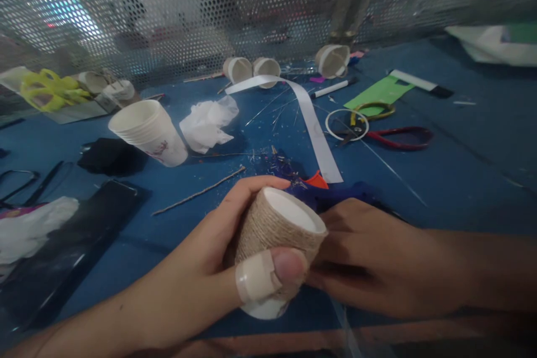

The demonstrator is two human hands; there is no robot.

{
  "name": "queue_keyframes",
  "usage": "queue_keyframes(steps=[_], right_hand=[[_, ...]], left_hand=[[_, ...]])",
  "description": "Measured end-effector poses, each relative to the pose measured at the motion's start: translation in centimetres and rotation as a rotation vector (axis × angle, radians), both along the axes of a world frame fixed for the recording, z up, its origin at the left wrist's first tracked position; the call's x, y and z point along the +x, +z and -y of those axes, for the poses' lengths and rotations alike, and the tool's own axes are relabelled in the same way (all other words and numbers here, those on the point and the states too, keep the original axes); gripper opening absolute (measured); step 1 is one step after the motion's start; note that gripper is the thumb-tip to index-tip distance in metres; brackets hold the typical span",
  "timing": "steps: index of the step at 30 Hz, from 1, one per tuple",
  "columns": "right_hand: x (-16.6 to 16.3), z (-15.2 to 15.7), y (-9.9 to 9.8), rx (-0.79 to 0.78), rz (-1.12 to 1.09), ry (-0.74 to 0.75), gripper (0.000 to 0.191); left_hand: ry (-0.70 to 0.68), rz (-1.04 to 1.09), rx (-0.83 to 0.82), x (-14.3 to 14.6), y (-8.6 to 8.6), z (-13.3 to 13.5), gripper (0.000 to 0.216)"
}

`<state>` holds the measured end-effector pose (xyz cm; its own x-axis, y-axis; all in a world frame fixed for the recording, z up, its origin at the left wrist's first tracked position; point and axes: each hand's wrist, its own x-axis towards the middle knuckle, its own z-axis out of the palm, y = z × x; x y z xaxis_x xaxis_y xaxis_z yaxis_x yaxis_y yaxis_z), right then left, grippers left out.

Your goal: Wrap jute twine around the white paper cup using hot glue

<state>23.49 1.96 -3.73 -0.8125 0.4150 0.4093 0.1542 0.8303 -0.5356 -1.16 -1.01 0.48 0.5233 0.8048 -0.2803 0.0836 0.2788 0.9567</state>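
Observation:
A paper cup [268, 229] wrapped in brown twine tilts at the near middle of the table, its white rim towards the upper right. My left hand [213, 254] is closed round it, the bandaged thumb pressed on the near side and the fingers behind. Bare white cup shows below the twine at the lower end. Against the cup's right side, my right hand [373, 260] is closed with curled fingers; its fingertips are hidden, so what they pinch cannot be made out. Just behind both hands lies a blue glue gun [344, 194] with an orange trigger.
Stacked paper cups [149, 131] and crumpled white plastic [207, 123] lie left of centre. A white paper strip [312, 123] curves across the middle. Scissors [373, 109], red-handled pliers [403, 137] and green card [375, 92] lie right. Perforated metal mesh [176, 17] borders the back.

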Motion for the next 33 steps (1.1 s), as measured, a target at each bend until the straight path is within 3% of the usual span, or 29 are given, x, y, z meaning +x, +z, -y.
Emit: queue_keyframes(steps=[15,33], right_hand=[[0.0,-0.1,0.3,0.015,0.054,0.045,0.020],[0.0,0.0,0.3,-0.002,0.027,0.030,0.018]], left_hand=[[-0.010,-0.009,-0.027,0.0,0.1,0.0,0.048],[0.120,-0.080,-0.106,1.1,1.6,0.4,0.059]])
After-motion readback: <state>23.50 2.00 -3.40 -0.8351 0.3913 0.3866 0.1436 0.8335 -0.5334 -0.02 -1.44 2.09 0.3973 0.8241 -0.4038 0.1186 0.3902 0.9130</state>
